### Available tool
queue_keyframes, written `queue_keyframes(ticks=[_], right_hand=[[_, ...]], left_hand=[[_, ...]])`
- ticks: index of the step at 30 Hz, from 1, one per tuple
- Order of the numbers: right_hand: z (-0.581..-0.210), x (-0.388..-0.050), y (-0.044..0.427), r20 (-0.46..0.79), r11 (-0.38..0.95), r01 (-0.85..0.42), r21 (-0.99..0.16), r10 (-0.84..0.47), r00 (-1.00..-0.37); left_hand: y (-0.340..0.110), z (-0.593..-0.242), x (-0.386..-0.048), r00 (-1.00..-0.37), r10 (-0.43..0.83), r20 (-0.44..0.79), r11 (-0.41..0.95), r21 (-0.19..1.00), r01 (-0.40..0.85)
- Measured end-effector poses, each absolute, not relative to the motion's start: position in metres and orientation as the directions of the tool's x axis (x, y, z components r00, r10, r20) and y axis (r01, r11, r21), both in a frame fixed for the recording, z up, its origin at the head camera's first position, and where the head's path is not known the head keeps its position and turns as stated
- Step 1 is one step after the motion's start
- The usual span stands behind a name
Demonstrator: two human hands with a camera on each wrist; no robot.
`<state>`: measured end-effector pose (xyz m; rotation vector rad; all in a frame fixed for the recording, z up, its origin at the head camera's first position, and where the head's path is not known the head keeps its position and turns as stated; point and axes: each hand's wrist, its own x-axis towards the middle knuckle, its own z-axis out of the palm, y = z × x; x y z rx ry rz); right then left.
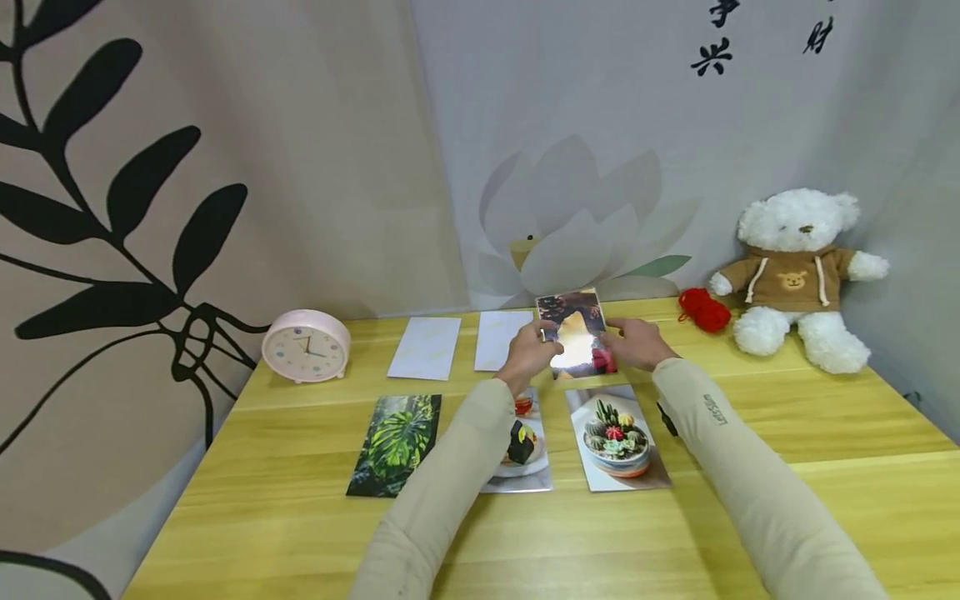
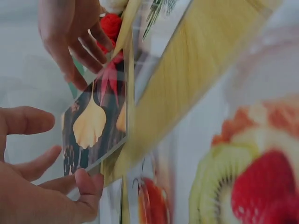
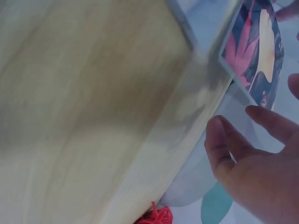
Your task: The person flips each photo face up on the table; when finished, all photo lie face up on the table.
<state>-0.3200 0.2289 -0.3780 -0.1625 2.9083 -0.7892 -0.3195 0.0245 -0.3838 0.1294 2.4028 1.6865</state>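
Note:
A card with a pale leaf and red leaves (image 1: pixel 588 312) is at the back of the table, glare over its middle. My left hand (image 1: pixel 527 357) pinches its left edge; the left wrist view shows the thumb (image 2: pixel 88 183) at the card's edge. At its right edge is my right hand (image 1: pixel 641 343); in the right wrist view its fingers are spread, one fingertip (image 3: pixel 252 111) at the card's edge and the thumb apart from it. In front lie a green leaf card (image 1: pixel 397 442), a food card (image 1: pixel 532 479) partly behind my left sleeve, and a cactus card (image 1: pixel 652 467).
Two whitish cards, one at left (image 1: pixel 425 348) and one beside my left hand (image 1: pixel 498 337), lie along the back. A pink clock (image 1: pixel 306 346) stands at the back left. Red yarn (image 1: pixel 705 310) and a white teddy bear (image 1: pixel 793 283) are at the back right, near the wall cloth.

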Motion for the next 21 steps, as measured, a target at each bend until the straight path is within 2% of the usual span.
queue_keyframes(ticks=[4,9,14,21], right_hand=[[-0.380,-0.322,0.229,-0.105,0.872,-0.062,-0.486,-0.129,-0.986],[-0.383,-0.323,0.230,-0.145,0.894,-0.032,-0.447,-0.108,-0.984],[-0.384,-0.323,0.230,-0.168,0.900,-0.027,-0.436,-0.111,-0.979],[-0.382,-0.321,0.221,-0.159,0.907,-0.033,-0.420,-0.110,-0.981]], left_hand=[[0.028,-0.383,-0.321,-0.960,0.238,-0.145,0.366,0.929,-0.050],[0.027,-0.379,-0.323,-0.951,0.262,-0.166,0.466,0.884,-0.026],[0.010,-0.375,-0.329,-0.962,0.231,-0.146,0.519,0.855,-0.005],[-0.037,-0.380,-0.334,-0.984,0.151,-0.098,0.462,0.887,-0.017]])
